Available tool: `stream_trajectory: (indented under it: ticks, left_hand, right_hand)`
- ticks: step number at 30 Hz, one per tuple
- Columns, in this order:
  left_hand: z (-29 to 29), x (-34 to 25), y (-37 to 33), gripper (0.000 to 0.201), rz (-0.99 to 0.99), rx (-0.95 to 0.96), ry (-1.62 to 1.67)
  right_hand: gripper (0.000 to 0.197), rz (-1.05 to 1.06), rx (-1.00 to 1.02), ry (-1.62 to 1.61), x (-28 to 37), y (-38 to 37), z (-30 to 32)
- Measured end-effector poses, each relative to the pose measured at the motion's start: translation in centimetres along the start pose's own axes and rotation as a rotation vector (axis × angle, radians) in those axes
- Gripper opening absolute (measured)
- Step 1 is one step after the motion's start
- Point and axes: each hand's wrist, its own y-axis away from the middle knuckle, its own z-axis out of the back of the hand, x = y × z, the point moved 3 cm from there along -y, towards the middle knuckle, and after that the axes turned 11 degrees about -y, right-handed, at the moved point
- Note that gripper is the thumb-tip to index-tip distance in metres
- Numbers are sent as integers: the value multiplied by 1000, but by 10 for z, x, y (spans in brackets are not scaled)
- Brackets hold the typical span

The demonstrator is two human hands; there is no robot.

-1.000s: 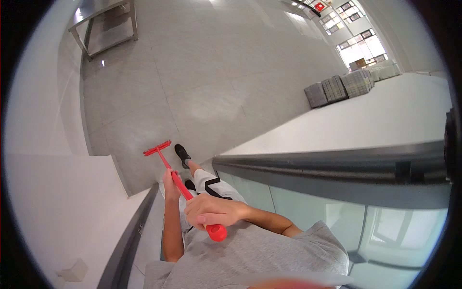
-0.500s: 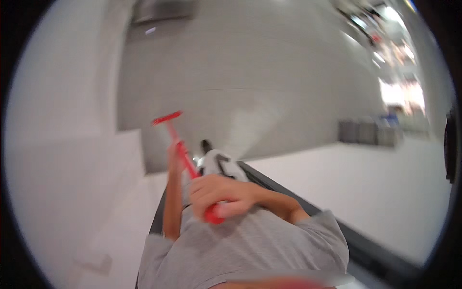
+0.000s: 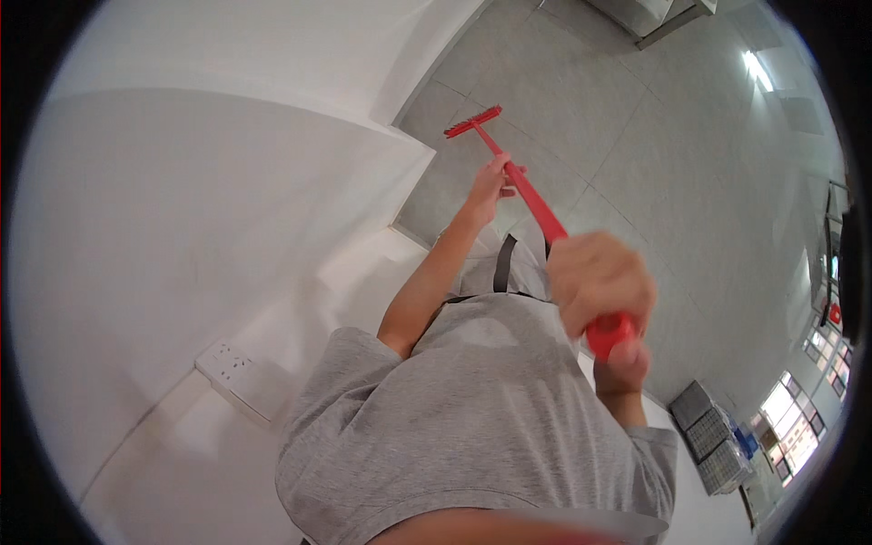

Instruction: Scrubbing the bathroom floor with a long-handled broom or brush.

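A red long-handled brush (image 3: 542,211) slants away from me, its narrow bristled head (image 3: 473,123) far out over the grey floor. My left hand (image 3: 491,188) is closed round the handle partway down, below the head. Nearer to me, my right hand (image 3: 601,280) is wrapped round the thick top end of the handle and is slightly blurred. Whether the bristles touch the floor I cannot tell.
A white wall (image 3: 227,173) with a corner runs along my left, with a white socket strip (image 3: 232,368) low on it. Grey crates (image 3: 713,440) stand at the right near a window (image 3: 792,425). A metal-legged piece of furniture (image 3: 672,23) is at the far edge.
My view has turned, so the wall corner and crates sit elsewhere in it. Both hands still hold the brush, which now appears farther up and to the right.
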Motion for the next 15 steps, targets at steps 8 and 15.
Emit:
stream_trajectory:
  ticks: [8,15]
  left_hand:
    - [48,-78,-9,48,-135,-106,-81]
    - [114,3,76,56,-144,-603,105]
  right_hand:
    - [51,-368,67,-11,-118,-163,96]
    - [55,-660,450,-285,-270,-287,55]
